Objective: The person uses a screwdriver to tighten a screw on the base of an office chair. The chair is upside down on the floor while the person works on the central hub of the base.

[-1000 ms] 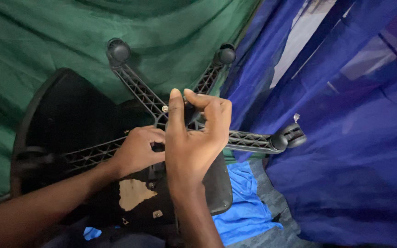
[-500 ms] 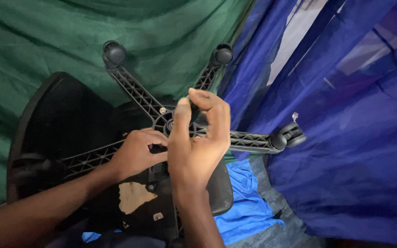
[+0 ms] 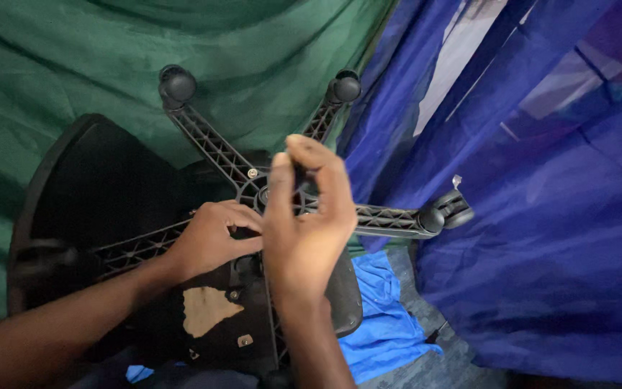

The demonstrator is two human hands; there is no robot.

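An upturned black office chair lies with its seat (image 3: 102,187) at the left against green cloth (image 3: 52,65), and its star-shaped wheel base (image 3: 253,180) faces the viewer. The left hand (image 3: 210,238) is curled in a closed grip around the hub, while the right hand (image 3: 307,223) pinches thumb and fingers shut on something small at the hub's centre — possibly a clip or fastener, too hidden to tell. The base sits on the chair with three casters showing — one (image 3: 178,85) upper left — so the work looks mid-way; blue cloth (image 3: 541,216) hangs at right.
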